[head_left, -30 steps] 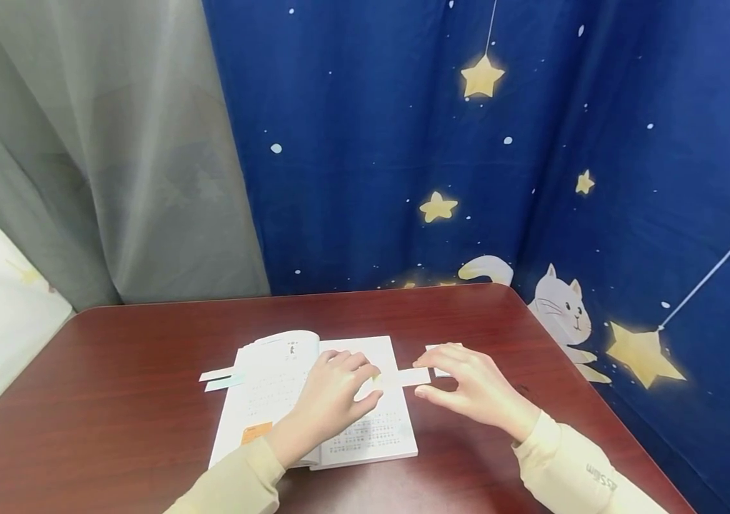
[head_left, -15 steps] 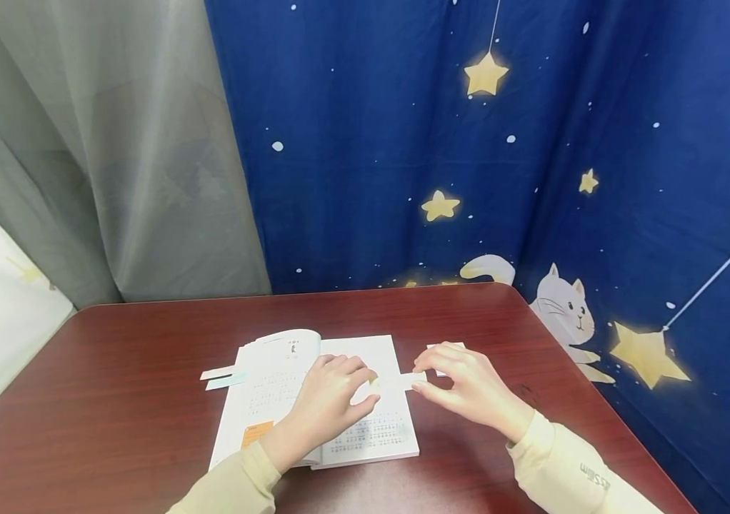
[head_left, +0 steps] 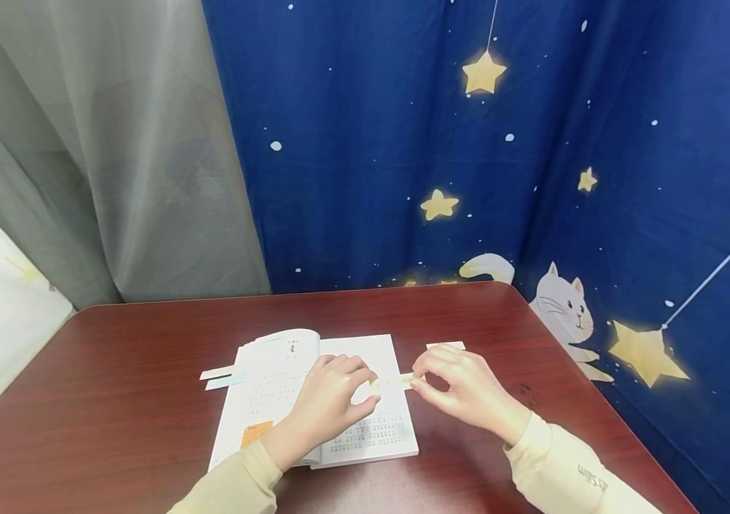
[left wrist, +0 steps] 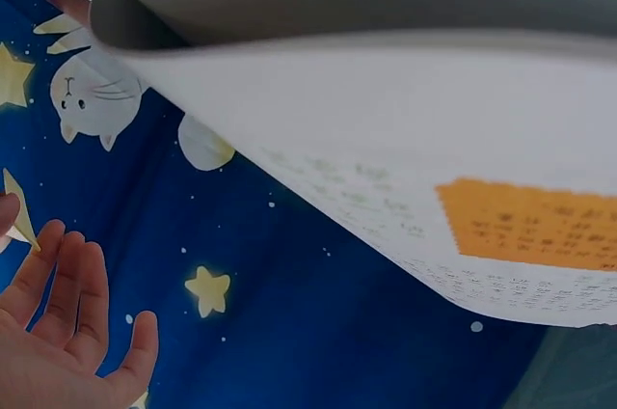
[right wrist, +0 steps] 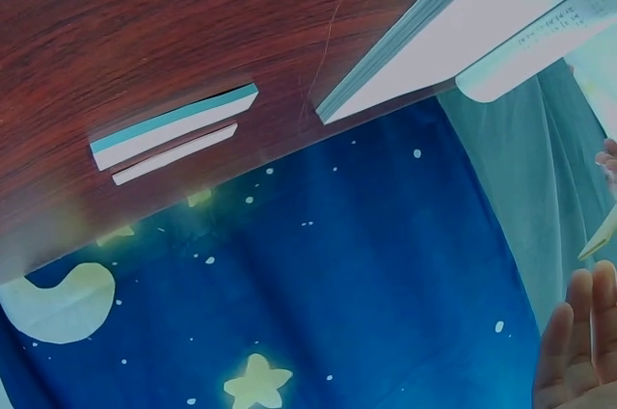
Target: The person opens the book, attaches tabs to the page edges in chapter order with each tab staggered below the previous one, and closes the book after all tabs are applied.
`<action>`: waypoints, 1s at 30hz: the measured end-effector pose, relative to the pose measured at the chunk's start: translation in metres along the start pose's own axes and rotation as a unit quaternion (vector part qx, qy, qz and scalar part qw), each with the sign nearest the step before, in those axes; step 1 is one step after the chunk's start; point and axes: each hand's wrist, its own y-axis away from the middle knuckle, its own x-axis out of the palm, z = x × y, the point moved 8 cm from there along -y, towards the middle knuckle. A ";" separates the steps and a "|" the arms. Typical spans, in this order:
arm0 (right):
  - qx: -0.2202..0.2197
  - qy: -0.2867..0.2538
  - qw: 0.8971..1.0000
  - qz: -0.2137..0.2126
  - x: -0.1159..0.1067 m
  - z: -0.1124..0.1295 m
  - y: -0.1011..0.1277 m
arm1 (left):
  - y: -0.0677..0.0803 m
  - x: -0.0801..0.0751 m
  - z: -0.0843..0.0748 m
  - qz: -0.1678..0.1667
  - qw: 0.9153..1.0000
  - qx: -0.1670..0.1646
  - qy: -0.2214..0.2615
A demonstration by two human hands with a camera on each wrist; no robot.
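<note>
With the open book [head_left: 316, 396] flat on the tabletop [head_left: 146, 357] as landmark: both hands sit over its right-hand page, holding one pale paper strip [head_left: 393, 381] between them.

- Left hand [head_left: 329, 403]: rests on the right page, thumb and forefinger pinching the strip's left end. Grip closed on the strip.
- Right hand [head_left: 468, 389]: just off the book's right edge, fingertips pinching the strip's right end. Grip also closed on the strip.
- Strip: spans the book's right edge, held slightly above the page; whether it touches the paper I can't tell.
- Small white pad [head_left: 446, 345]: beyond the right hand, right of the book, on the tabletop.
- Two more strips [head_left: 223, 377], one white, one teal-edged: stick out just past the book's left edge.

Step, as I read it: positioning the strip as a marker at the right page edge. Next move likely calls for lowering it square to the page edge and pressing it down without creasing, left hand pinning the page.
</note>
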 end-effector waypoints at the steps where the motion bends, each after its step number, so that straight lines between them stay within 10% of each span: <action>1: -0.005 0.002 1.000 -0.002 0.000 0.001 0.000 | 0.000 0.000 0.000 0.001 1.000 -0.001 0.001; 30: -0.155 -0.021 0.986 -0.057 -0.013 0.022 0.012 | -0.006 0.008 -0.005 -0.003 0.999 -0.007 0.037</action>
